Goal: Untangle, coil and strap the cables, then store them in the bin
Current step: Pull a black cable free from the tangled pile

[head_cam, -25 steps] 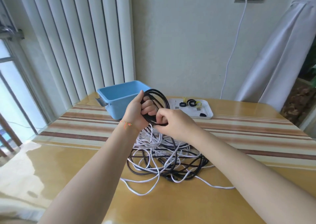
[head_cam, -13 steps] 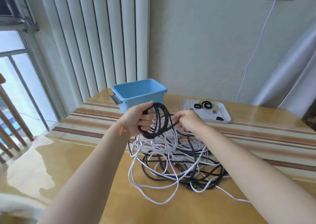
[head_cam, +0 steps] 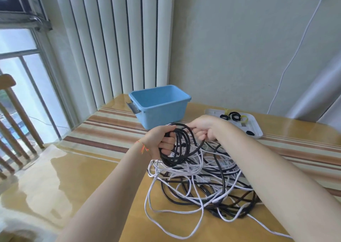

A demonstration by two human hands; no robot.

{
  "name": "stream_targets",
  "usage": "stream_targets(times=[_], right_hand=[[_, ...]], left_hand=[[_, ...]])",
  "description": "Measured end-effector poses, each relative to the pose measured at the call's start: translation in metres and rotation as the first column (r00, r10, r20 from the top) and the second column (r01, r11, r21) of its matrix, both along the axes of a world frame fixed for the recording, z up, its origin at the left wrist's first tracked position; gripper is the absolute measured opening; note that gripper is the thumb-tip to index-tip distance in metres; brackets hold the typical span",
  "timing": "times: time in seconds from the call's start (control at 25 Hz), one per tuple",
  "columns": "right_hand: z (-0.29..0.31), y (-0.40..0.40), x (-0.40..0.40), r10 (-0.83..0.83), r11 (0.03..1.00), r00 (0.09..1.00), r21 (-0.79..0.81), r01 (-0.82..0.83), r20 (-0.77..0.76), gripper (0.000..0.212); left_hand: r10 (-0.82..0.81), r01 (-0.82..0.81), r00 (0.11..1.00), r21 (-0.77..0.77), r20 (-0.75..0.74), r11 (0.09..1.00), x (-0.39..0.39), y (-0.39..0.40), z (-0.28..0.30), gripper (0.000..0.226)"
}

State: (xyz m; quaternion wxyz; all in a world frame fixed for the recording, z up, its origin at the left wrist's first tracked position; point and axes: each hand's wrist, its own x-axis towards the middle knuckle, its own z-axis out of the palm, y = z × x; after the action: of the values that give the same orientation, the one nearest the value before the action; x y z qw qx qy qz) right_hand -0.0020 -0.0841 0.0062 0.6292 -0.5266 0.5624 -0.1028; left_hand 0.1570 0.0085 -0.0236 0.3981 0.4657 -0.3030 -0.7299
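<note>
1. I see the black cable coil (head_cam: 178,145) raised just above the counter (head_cam: 92,182), near the middle of my view, its loops hanging down toward the tangle.
2. My left hand (head_cam: 159,143) is clenched around the coil's 9 o'clock side, fingers curled through the loops. A thin orange thread (head_cam: 143,147) circles that wrist.
3. My right hand (head_cam: 203,128) sits at 2 o'clock from the coil, fingers curled around a black strand that runs along the coil's top.
4. Directly beneath and out toward 5 o'clock lies the tangled pile (head_cam: 203,184) of black and white cables, resting on the counter; white loops trail toward the near edge.
5. The blue bin (head_cam: 162,110) stands at 12 o'clock from the coil, behind it on the counter, upright and open at the top. I see nothing lying inside the part that shows.
6. A white tray (head_cam: 255,129) sits at 2 o'clock, near the far edge, carrying black and yellow straps (head_cam: 234,116).
7. A striped cloth (head_cam: 103,129) crosses the counter under the bin and tray.
8. A white cord (head_cam: 295,55) hangs down the wall at 1 o'clock; vertical blinds (head_cam: 114,44) hang at 11 o'clock.
</note>
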Motion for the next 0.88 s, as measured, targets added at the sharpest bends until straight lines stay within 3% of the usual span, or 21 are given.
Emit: stream_targets(times=[0.08,0.2,0.28,0.4,0.52,0.6,0.68,0.72,0.8,0.84,0.88], right_hand=[[0.010,0.004,-0.003,-0.050,0.995,0.994,-0.086,0.058,0.100,0.033],[0.035,0.010,-0.014,-0.140,0.961,0.899,-0.163,0.225,0.415,0.033],[0.063,0.018,-0.025,-0.145,0.927,0.794,-0.200,0.318,0.590,0.033],[0.109,0.037,-0.050,-0.071,0.868,0.565,-0.228,0.441,0.822,0.029],[0.131,0.052,-0.089,-0.029,0.839,0.413,-0.202,0.505,0.910,0.025],[0.118,0.060,-0.120,-0.115,0.880,0.508,-0.150,0.451,0.853,0.026],[0.084,0.070,-0.145,-0.214,0.930,0.732,-0.095,0.355,0.646,0.032],[0.064,0.077,-0.152,-0.219,0.945,0.834,-0.104,0.311,0.506,0.034],[0.029,0.091,-0.156,-0.178,0.957,0.954,-0.182,0.225,0.242,0.027],[0.015,0.098,-0.153,-0.163,0.958,0.977,-0.214,0.190,0.141,0.023],[0.006,0.104,-0.148,-0.156,0.959,0.986,-0.231,0.167,0.062,0.021]], left_hand=[[0.022,-0.021,1.000,-0.050,0.017,0.999,-0.003,0.000,0.010,0.041],[0.132,-0.118,0.989,-0.169,0.073,0.978,-0.013,0.003,0.032,0.044],[0.213,-0.185,0.973,-0.255,0.085,0.949,-0.025,0.007,0.051,0.044],[0.325,-0.302,0.946,-0.339,0.013,0.891,-0.044,0.011,0.079,0.045],[0.439,-0.434,0.896,-0.359,-0.074,0.826,-0.059,0.011,0.089,0.046],[0.425,-0.401,0.905,-0.357,-0.010,0.844,-0.068,0.015,0.086,0.046],[0.198,-0.126,0.953,-0.290,0.231,0.949,-0.077,0.026,0.084,0.047],[0.028,0.069,0.913,-0.221,0.407,0.973,-0.083,0.033,0.084,0.048],[-0.234,0.380,0.668,-0.054,0.706,0.923,-0.097,0.047,0.086,0.047],[-0.278,0.453,0.549,-0.001,0.788,0.892,-0.103,0.054,0.087,0.045],[-0.262,0.480,0.499,-0.012,0.826,0.877,-0.107,0.059,0.087,0.044]])
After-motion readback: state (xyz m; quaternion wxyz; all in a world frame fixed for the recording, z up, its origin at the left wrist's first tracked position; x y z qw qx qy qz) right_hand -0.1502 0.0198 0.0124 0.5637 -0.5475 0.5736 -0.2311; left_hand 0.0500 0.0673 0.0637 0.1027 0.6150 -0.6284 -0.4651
